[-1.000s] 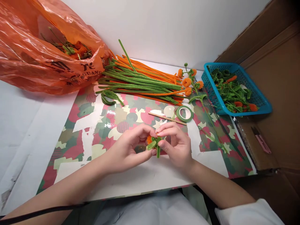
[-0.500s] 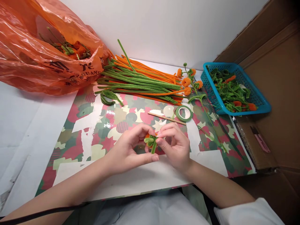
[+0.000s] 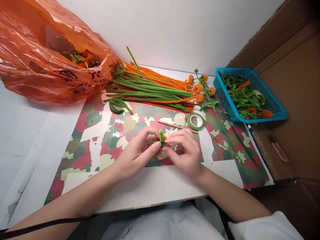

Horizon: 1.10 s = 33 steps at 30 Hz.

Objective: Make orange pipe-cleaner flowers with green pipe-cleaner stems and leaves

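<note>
Between both hands, above the front of the patterned board [image 3: 105, 161], is a small orange pipe-cleaner flower [image 3: 161, 138] with green sepals and a short green stem pointing up. My left hand [image 3: 140, 151] is closed on it, the thumb pressed against the green base. From the other side, my right hand [image 3: 186, 150] pinches a green sepal at the flower's edge between thumb and fingers. Most of the orange petals are hidden behind the fingers. Beyond my hands lie a thin wooden stick [image 3: 175, 126] and a roll of green floral tape [image 3: 195, 121].
Green and orange pipe cleaners [image 3: 155, 88] lie in a pile at the back. An orange plastic bag [image 3: 50, 70] with flowers stands at left. A finished flower stem [image 3: 207, 90], a blue basket [image 3: 250, 96] of green pieces and pink-handled snips [image 3: 280, 150] are at right.
The flower has turned, so its green stem now points up instead of down. My left thumb has closed onto the green base, where before it was held apart.
</note>
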Each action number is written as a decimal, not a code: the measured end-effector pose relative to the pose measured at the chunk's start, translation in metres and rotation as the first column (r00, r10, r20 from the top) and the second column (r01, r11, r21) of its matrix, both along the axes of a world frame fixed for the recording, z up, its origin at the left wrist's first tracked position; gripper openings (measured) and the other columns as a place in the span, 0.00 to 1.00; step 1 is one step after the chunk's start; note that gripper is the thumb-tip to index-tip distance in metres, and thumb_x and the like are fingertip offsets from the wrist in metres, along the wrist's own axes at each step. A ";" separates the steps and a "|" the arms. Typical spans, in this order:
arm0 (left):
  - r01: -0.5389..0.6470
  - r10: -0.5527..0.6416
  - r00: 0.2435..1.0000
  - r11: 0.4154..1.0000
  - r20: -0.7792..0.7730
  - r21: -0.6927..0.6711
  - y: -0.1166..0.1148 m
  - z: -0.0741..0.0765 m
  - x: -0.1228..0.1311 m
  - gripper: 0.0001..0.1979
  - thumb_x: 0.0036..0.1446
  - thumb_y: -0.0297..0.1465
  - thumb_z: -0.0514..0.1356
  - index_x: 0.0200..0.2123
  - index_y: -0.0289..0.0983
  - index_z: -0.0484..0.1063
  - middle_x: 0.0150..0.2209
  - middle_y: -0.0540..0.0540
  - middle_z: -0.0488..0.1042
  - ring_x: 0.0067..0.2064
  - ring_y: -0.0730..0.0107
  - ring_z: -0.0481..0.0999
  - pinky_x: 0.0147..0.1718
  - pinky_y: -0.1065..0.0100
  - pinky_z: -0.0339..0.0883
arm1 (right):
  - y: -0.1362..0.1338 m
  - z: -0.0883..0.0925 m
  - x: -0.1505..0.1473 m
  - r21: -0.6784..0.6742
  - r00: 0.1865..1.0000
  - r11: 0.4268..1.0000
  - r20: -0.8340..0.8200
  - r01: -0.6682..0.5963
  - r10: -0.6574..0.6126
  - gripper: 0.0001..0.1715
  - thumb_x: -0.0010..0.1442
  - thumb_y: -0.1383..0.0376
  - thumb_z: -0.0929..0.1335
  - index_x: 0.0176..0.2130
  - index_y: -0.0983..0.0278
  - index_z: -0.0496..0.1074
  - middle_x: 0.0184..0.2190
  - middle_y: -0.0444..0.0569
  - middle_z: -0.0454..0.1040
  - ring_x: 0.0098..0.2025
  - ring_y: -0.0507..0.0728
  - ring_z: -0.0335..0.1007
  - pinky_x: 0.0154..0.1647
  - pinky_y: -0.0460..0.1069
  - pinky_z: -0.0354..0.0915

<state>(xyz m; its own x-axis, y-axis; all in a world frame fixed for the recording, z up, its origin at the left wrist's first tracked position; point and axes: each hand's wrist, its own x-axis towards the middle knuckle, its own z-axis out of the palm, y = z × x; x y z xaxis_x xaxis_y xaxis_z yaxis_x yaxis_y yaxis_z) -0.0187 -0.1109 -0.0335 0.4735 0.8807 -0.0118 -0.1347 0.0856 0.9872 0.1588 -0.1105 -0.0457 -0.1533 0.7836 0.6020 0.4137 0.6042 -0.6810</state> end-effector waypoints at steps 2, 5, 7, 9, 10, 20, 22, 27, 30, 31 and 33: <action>0.011 -0.011 1.000 1.000 0.015 -0.009 0.001 -0.002 0.000 0.06 0.66 0.36 0.55 0.41 0.42 0.60 0.33 0.52 0.70 0.31 0.74 0.75 0.32 0.71 0.71 | 0.001 0.000 0.001 0.031 1.000 0.999 0.017 0.014 -0.014 0.05 0.57 0.68 0.72 0.36 0.59 0.74 0.31 0.45 0.76 0.34 0.56 0.71 0.38 0.54 0.64; 0.018 -0.018 1.000 0.999 0.000 -0.033 0.001 -0.002 0.000 0.07 0.66 0.37 0.55 0.41 0.41 0.60 0.33 0.51 0.71 0.32 0.73 0.77 0.33 0.70 0.73 | 0.001 -0.001 0.001 0.052 0.999 0.998 0.036 0.020 -0.022 0.06 0.58 0.70 0.71 0.36 0.58 0.75 0.31 0.45 0.76 0.34 0.56 0.69 0.36 0.53 0.64; 0.024 -0.024 1.000 0.998 -0.009 -0.054 0.001 -0.001 -0.001 0.08 0.65 0.37 0.56 0.42 0.41 0.60 0.34 0.51 0.72 0.33 0.71 0.78 0.35 0.68 0.74 | 0.001 -0.002 0.002 0.054 0.998 0.998 0.059 0.011 -0.014 0.07 0.59 0.71 0.70 0.36 0.58 0.75 0.32 0.45 0.76 0.34 0.56 0.69 0.37 0.53 0.63; 0.039 -0.041 0.999 0.996 -0.028 -0.076 0.002 0.001 -0.003 0.08 0.65 0.38 0.55 0.44 0.42 0.61 0.34 0.50 0.73 0.34 0.69 0.79 0.36 0.67 0.74 | 0.002 -0.002 0.003 0.062 0.996 0.998 0.086 -0.007 0.001 0.08 0.59 0.72 0.69 0.36 0.58 0.74 0.32 0.46 0.77 0.34 0.56 0.69 0.37 0.54 0.63; 0.050 -0.053 0.998 0.995 -0.035 -0.084 0.003 0.002 -0.003 0.09 0.65 0.38 0.55 0.45 0.42 0.61 0.34 0.50 0.73 0.35 0.69 0.80 0.37 0.67 0.74 | 0.003 -0.002 0.004 0.072 0.995 0.997 0.098 -0.015 0.008 0.09 0.60 0.72 0.69 0.35 0.58 0.74 0.32 0.46 0.77 0.34 0.56 0.69 0.37 0.54 0.62; 0.110 -0.121 0.989 0.987 -0.091 -0.116 0.013 0.004 -0.010 0.06 0.63 0.35 0.59 0.41 0.39 0.70 0.37 0.48 0.74 0.37 0.69 0.77 0.38 0.67 0.76 | 0.006 -0.002 0.011 0.176 0.975 0.981 0.217 -0.086 0.046 0.12 0.62 0.73 0.65 0.38 0.56 0.73 0.33 0.44 0.78 0.37 0.56 0.68 0.39 0.55 0.60; 0.122 -0.135 0.987 0.983 -0.085 -0.134 0.015 0.005 -0.012 0.06 0.62 0.35 0.60 0.39 0.38 0.71 0.36 0.48 0.74 0.37 0.69 0.77 0.38 0.67 0.76 | 0.007 -0.003 0.011 0.193 0.973 0.976 0.225 -0.101 0.057 0.11 0.63 0.72 0.65 0.38 0.56 0.74 0.33 0.44 0.77 0.37 0.56 0.68 0.39 0.55 0.59; 0.211 -0.222 0.975 0.948 -0.019 -0.239 0.019 0.009 -0.016 0.07 0.61 0.34 0.62 0.36 0.37 0.68 0.31 0.49 0.76 0.33 0.70 0.80 0.35 0.69 0.76 | 0.008 -0.004 0.012 0.220 0.964 0.964 0.247 -0.152 0.096 0.10 0.64 0.70 0.65 0.37 0.57 0.74 0.32 0.45 0.77 0.37 0.56 0.67 0.40 0.55 0.58; 0.261 -0.280 0.959 0.927 -0.033 -0.269 0.020 0.011 -0.018 0.06 0.62 0.33 0.60 0.36 0.38 0.66 0.31 0.52 0.75 0.32 0.72 0.81 0.32 0.73 0.74 | 0.008 -0.001 0.012 0.230 0.960 0.956 0.253 -0.183 0.123 0.10 0.65 0.69 0.64 0.36 0.58 0.74 0.32 0.45 0.77 0.36 0.56 0.66 0.40 0.55 0.57; 0.272 -0.291 0.956 0.924 -0.033 -0.268 0.020 0.011 -0.019 0.06 0.63 0.33 0.60 0.36 0.38 0.66 0.32 0.52 0.74 0.32 0.73 0.81 0.32 0.74 0.73 | 0.009 0.000 0.012 0.223 0.960 0.956 0.248 -0.190 0.133 0.09 0.65 0.69 0.64 0.36 0.59 0.74 0.31 0.46 0.77 0.36 0.56 0.66 0.40 0.54 0.57; 0.287 -0.303 0.953 0.923 -0.024 -0.254 0.020 0.010 -0.019 0.06 0.63 0.33 0.59 0.36 0.38 0.66 0.32 0.53 0.73 0.31 0.74 0.81 0.32 0.75 0.73 | 0.009 0.002 0.012 0.186 0.962 0.963 0.228 -0.195 0.151 0.08 0.65 0.69 0.65 0.36 0.60 0.74 0.31 0.46 0.77 0.37 0.56 0.66 0.40 0.54 0.58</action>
<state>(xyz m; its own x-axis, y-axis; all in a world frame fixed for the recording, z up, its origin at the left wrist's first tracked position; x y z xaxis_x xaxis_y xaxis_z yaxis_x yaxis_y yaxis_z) -0.0377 -0.0910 -0.0235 0.7030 0.6671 -0.2467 -0.0057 0.3522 0.9359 0.1711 -0.1012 -0.0436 -0.4160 0.5971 0.6858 0.4103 0.7963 -0.4444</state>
